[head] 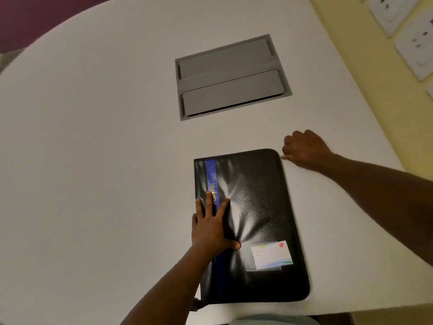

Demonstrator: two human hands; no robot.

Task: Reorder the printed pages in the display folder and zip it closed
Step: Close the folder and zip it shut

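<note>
Black and glossy, the folder (pixel 251 221) lies shut and flat on the white table (pixel 93 160), close to the near edge and straight in front of you, its long axis running away from you with a slight tilt, the blue stripe (pixel 212 181) along its left side and a small card pocket (pixel 269 255) near the lower right. Your left hand (pixel 212 227) rests flat on the cover over that stripe, fingers spread wide, holding nothing but pinning the folder down. Your right hand (pixel 302 150) sits just off the far right corner, fingers curled in at the zipped edge; whether they pinch a zip pull you cannot tell, as it is too small to see. That corner is likely where any zip travel starts or ends, so the right hand is the nearer one for it. Beyond the folder, well apart, a grey hatch (pixel 232 77) is set into the table, and wall sockets (pixel 414 43) line the yellow wall on the right
</note>
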